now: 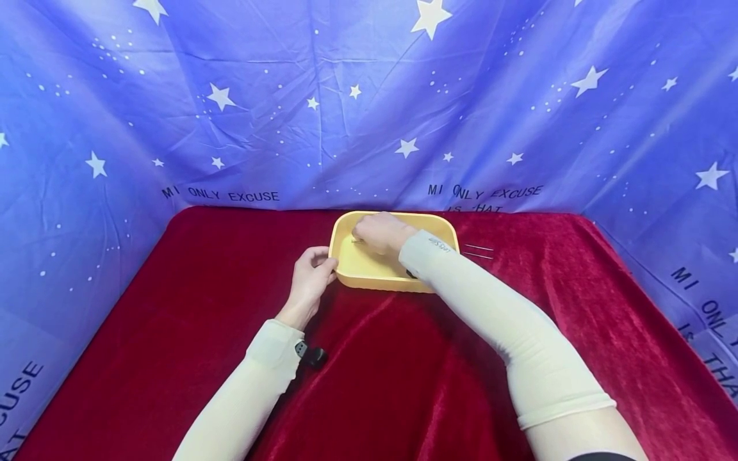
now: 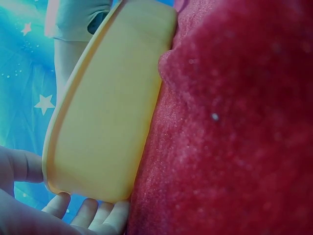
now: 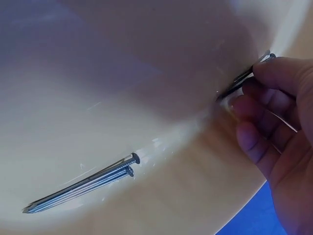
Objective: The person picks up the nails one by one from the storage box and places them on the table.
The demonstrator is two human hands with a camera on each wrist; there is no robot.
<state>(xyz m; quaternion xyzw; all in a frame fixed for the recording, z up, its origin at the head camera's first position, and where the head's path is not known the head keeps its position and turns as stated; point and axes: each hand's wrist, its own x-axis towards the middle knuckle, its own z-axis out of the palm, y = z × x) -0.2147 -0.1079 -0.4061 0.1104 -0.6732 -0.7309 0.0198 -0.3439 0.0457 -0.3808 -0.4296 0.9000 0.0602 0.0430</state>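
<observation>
Head view: the yellow tray (image 1: 375, 283) sits on the counter (image 1: 173, 320); the left hand (image 1: 310, 278) touches its nine o'clock end, the right hand (image 1: 380, 232) reaches inside toward eleven, and two thin metal pieces (image 1: 479, 247) lie outside at three.

Left wrist: loosely spread fingers (image 2: 86, 211) rest against the tray's end wall.

Right wrist: thumb and fingers pinch nails (image 3: 243, 78) at two o'clock; loose nails (image 3: 80, 187) lie at eight. Probably stiff, light, slippery; best gripped mid-shank.

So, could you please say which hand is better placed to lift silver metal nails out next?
Probably the right hand: it pinches nails inside the yellow rectangular tray, while the left hand holds its corner from outside.
</observation>
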